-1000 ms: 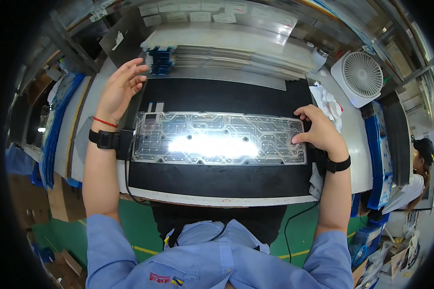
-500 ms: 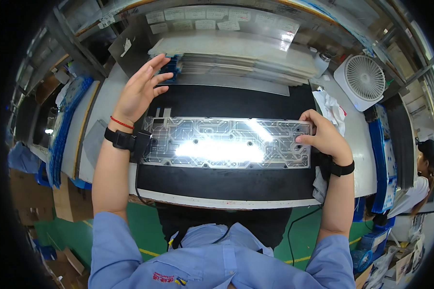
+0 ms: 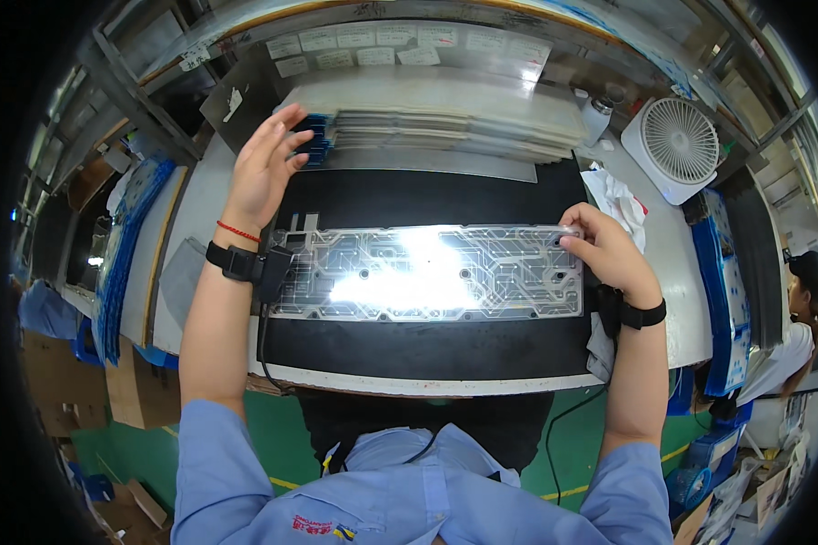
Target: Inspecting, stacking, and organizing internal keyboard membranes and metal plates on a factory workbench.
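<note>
A clear keyboard membrane sheet (image 3: pixel 518 286) printed with fine circuit lines and dotted with small holes lies across a black mat (image 3: pixel 409 350). Bright glare covers its middle. My right hand (image 3: pixel 616 252) pinches the sheet's far right corner, thumb on top and fingers folded at the edge. Raised beyond the sheet's left end, my left hand (image 3: pixel 262 174) holds nothing, its fingers apart and slightly curled. A short connector tail (image 3: pixel 311 222) sticks up from the sheet's far left edge, near my left wrist. Black bands with small boxes circle both wrists.
Behind the mat stands a layered stack of flat sheets (image 3: pixel 454 127) with blue tails at its left. A white fan (image 3: pixel 682 141), a bottle (image 3: pixel 598 118) and crumpled paper (image 3: pixel 614 202) sit at the right. Blue-edged stacks (image 3: pixel 134 254) flank the left; another person (image 3: pixel 782 359) is far right.
My right thumb has slid up toward the sheet's far edge. My left hand's fingers have curled in slightly. The whole view has shifted a little.
</note>
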Available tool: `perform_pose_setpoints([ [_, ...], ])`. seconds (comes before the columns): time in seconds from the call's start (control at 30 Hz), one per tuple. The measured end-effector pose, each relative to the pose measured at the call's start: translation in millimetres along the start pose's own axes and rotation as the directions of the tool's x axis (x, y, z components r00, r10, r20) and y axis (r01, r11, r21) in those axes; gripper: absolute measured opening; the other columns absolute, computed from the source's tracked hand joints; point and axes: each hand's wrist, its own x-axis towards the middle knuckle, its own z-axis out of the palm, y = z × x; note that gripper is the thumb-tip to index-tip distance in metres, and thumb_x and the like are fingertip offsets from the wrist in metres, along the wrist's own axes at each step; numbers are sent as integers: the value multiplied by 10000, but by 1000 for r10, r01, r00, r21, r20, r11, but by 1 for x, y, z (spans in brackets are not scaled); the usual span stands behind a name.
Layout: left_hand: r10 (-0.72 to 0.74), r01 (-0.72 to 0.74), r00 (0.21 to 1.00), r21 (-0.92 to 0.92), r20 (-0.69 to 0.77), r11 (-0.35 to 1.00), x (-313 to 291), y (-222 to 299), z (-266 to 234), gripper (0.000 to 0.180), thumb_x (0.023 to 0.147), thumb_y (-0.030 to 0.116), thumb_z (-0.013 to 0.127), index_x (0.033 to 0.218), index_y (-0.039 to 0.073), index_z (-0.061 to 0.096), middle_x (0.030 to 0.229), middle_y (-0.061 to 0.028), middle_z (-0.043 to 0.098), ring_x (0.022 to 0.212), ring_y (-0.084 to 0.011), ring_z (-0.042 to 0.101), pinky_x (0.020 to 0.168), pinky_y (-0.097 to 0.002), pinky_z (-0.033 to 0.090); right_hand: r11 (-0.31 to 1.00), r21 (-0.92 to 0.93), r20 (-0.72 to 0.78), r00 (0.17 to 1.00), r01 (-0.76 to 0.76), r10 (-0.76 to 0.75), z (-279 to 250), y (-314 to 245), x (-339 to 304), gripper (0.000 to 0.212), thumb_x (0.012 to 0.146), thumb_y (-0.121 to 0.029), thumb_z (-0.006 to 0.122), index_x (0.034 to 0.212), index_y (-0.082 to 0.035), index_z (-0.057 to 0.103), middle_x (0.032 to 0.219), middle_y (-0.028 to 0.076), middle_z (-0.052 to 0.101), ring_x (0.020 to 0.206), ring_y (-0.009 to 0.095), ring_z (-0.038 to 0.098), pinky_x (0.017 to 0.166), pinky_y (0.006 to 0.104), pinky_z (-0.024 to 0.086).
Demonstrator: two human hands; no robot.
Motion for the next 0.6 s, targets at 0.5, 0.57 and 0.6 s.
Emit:
perform_pose_setpoints([
  [0.5, -355, 306, 932, 371, 71, 877, -21, 6, -21, 252, 1005, 263, 479, 1115, 61, 584, 979, -19, 663, 788, -58, 589, 696, -198, 475, 964, 246, -417, 888, -96, 194, -10, 5, 7, 152, 913, -23, 566, 1062, -39, 546, 875, 2, 600, 695, 72, 577, 634, 202, 460],
  [0.57, -328, 277, 941, 376, 80, 885, -22, 6, -23, 213, 991, 216, 509, 1103, 54, 587, 964, -16, 664, 789, -54, 589, 697, -192, 477, 965, 252, -432, 885, -65, 173, -10, 6, 8, 200, 915, -33, 575, 1113, -26, 546, 867, 0, 602, 688, 65, 569, 625, 204, 451],
  [0.6, -312, 262, 946, 365, 85, 893, -20, 6, -25, 196, 983, 194, 522, 1097, 49, 588, 959, -16, 664, 797, -57, 595, 705, -193, 482, 965, 257, -439, 884, -47, 160, -11, 8, 8, 225, 916, -38, 579, 1138, -19, 546, 862, -1, 603, 685, 61, 565, 620, 204, 447],
])
